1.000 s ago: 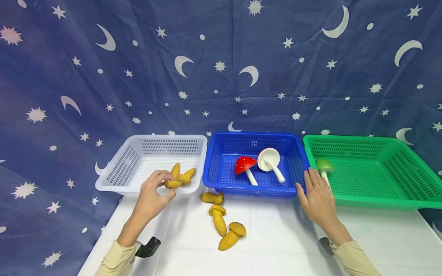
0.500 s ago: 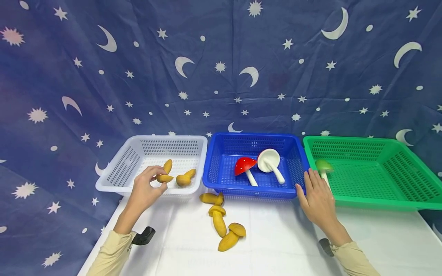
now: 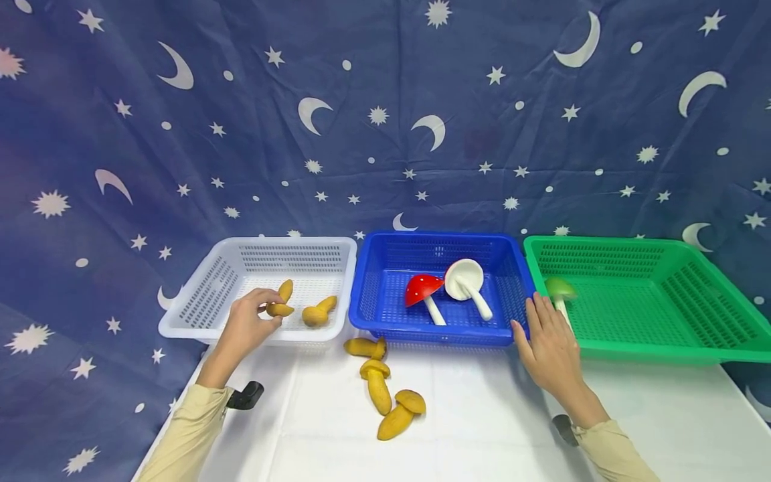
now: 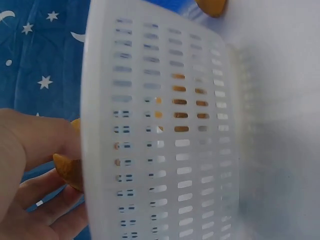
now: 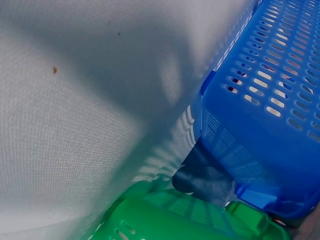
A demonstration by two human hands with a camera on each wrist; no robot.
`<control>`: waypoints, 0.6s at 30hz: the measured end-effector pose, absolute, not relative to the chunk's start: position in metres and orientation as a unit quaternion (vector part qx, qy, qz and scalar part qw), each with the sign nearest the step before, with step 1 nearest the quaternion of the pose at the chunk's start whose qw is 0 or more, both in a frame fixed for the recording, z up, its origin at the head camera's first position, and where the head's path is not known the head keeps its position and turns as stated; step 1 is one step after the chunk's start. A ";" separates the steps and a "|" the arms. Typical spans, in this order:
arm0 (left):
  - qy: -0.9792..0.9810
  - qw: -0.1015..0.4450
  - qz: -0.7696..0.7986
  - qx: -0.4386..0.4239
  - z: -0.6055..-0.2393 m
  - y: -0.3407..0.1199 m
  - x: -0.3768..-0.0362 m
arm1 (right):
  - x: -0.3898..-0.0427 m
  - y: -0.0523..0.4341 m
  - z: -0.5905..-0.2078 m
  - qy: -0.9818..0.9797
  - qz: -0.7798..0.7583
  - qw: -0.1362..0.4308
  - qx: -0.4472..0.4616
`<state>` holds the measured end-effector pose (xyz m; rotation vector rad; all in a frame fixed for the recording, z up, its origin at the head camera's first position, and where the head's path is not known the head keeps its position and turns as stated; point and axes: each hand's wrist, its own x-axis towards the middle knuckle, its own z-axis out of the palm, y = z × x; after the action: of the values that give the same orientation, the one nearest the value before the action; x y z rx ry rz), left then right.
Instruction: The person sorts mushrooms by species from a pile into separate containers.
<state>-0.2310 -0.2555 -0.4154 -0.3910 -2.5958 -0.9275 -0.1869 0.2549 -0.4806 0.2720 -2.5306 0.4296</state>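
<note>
Leftmost, left hand [image 3: 243,326] pinched a yellow mushroom [image 3: 280,301] over the white basket [image 3: 205,301] | second yellow mushroom [image 3: 316,312] lay inside it | three more [image 3: 381,386] on the table [image 3: 482,428] | right hand [image 3: 549,345] rested, fingers straight, between blue basket [image 3: 385,314] and green basket [image 3: 662,335].

My left hand [image 3: 243,326] is raised with fingers curled in a pinch; my right hand [image 3: 551,346] lies flat, fingers straight, both sleeved forearms extended forward
</note>
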 end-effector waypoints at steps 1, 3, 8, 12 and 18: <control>-0.919 0.175 -0.324 -0.138 -0.416 -0.255 -0.233 | -0.187 0.255 -0.481 -0.942 0.159 0.278 0.101; -0.923 0.165 -0.319 -0.139 -0.418 -0.255 -0.239 | -0.187 0.256 -0.480 -0.942 0.157 0.278 0.101; -0.937 0.115 -0.301 -0.133 -0.419 -0.253 -0.251 | -0.187 0.256 -0.478 -0.944 0.156 0.272 0.098; -0.949 0.068 -0.283 -0.118 -0.419 -0.250 -0.259 | -0.187 0.256 -0.477 -0.945 0.156 0.271 0.097; -0.960 0.026 -0.266 -0.089 -0.420 -0.249 -0.263 | -0.187 0.256 -0.476 -0.946 0.152 0.268 0.099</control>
<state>-0.2634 -0.2488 -0.4198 -0.2751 -2.9651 -0.8219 -0.1873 0.2558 -0.4764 0.2669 -2.5519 0.4112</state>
